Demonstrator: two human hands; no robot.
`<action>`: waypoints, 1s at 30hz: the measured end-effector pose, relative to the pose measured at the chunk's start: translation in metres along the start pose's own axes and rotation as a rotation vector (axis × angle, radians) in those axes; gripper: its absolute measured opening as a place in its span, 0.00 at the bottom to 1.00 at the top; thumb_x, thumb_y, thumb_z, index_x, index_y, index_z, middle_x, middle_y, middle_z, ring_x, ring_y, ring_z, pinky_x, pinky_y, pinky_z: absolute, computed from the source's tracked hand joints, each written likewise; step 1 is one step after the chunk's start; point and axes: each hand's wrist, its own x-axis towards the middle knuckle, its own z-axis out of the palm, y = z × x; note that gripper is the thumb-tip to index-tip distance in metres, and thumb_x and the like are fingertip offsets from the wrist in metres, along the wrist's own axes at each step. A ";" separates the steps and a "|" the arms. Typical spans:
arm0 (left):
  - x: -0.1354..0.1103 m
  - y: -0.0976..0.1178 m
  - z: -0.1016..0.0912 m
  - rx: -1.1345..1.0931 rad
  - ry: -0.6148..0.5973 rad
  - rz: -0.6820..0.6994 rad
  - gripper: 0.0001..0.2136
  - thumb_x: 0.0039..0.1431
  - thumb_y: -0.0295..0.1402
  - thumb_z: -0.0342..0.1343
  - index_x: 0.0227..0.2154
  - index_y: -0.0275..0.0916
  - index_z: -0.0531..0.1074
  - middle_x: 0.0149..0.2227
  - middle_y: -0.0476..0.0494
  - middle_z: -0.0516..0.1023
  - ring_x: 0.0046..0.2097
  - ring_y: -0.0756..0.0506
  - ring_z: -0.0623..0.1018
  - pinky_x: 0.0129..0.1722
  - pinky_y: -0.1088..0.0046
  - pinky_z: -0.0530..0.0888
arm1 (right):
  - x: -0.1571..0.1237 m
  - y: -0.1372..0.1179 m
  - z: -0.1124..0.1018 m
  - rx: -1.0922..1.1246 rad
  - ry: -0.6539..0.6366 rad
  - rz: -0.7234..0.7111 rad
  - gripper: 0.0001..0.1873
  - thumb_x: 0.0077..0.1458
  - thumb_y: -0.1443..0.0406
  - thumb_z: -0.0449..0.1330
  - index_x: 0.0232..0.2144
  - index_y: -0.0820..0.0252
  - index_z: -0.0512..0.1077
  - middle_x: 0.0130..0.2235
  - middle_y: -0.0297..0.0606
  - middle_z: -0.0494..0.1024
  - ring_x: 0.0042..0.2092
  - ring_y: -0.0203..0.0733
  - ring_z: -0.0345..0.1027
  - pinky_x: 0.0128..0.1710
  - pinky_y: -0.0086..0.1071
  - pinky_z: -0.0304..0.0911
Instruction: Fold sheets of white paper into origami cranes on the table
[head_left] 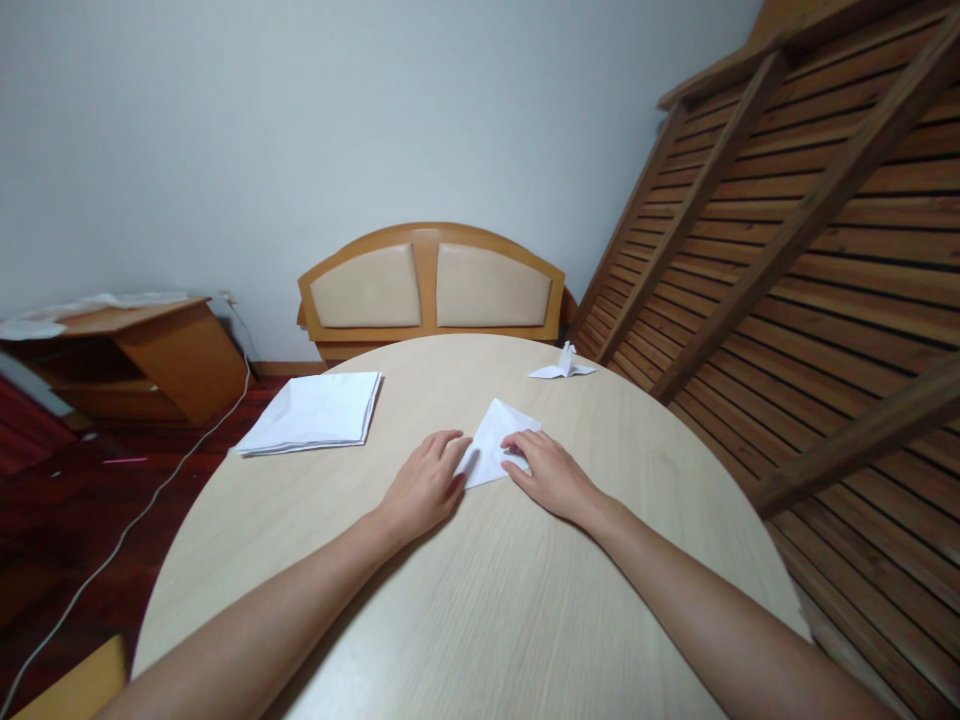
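Observation:
A small folded piece of white paper [487, 440] lies on the round table in front of me, one corner pointing away. At its left edge is my left hand [426, 482], fingers loosely bent and thumb apart from them near the lower left corner. My right hand [551, 472] rests over the paper's right side, with a gap between thumb and forefinger. Neither hand visibly pinches the sheet; the fingers hide parts of its edges. Beyond my right hand stands a folded white paper crane [565, 364] with its wings spread.
A stack of white paper [315, 412] sits at the left of the pale wooden table [480, 620]. Behind the table is a padded headboard [427, 280]. Slatted wooden panels [787, 230] lean on the right. A white cable [161, 490] crosses the floor near a low cabinet [180, 360].

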 end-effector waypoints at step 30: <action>0.001 0.004 -0.003 -0.025 -0.277 0.032 0.19 0.69 0.36 0.49 0.60 0.39 0.65 0.64 0.34 0.68 0.65 0.39 0.68 0.64 0.49 0.63 | -0.006 0.005 -0.019 0.045 -0.232 -0.187 0.22 0.65 0.57 0.57 0.60 0.51 0.69 0.60 0.39 0.74 0.56 0.53 0.65 0.56 0.48 0.61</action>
